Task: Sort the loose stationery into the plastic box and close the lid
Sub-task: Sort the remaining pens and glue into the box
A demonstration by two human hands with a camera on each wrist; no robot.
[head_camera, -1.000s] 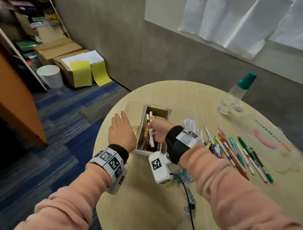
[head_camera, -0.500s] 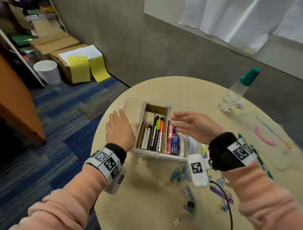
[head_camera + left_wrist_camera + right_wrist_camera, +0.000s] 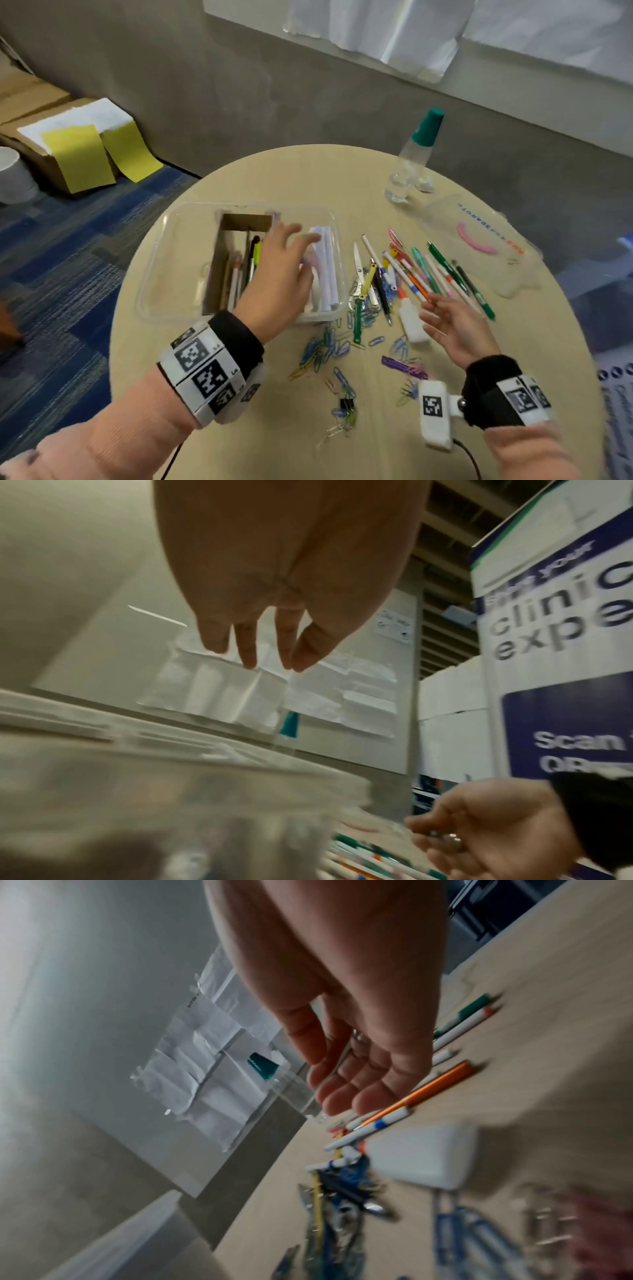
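Note:
The clear plastic box (image 3: 178, 260) sits on the left of the round table, lid off. A cardboard divider (image 3: 219, 263) inside holds several pens, and white paper rolls (image 3: 327, 270) lie at its right side. My left hand (image 3: 287, 243) hovers over the box's middle with straight fingers and holds nothing; the left wrist view shows the left hand (image 3: 263, 656) empty above the box rim (image 3: 192, 758). My right hand (image 3: 438, 308) is empty, fingers relaxed, just above the loose pens (image 3: 424, 270). In the right wrist view the right hand (image 3: 342, 1088) hangs over an orange pen (image 3: 441, 1080).
Scissors (image 3: 358, 270), a white glue bottle (image 3: 411, 318) and scattered paper clips (image 3: 325, 349) lie between box and pens. The clear lid (image 3: 479, 263) rests at the right. A green-capped bottle (image 3: 414, 157) stands at the back. Table edge (image 3: 116, 342) is close left.
My right hand left the box and swung right to the loose pens. My left hand moved from the box's left side to above its middle.

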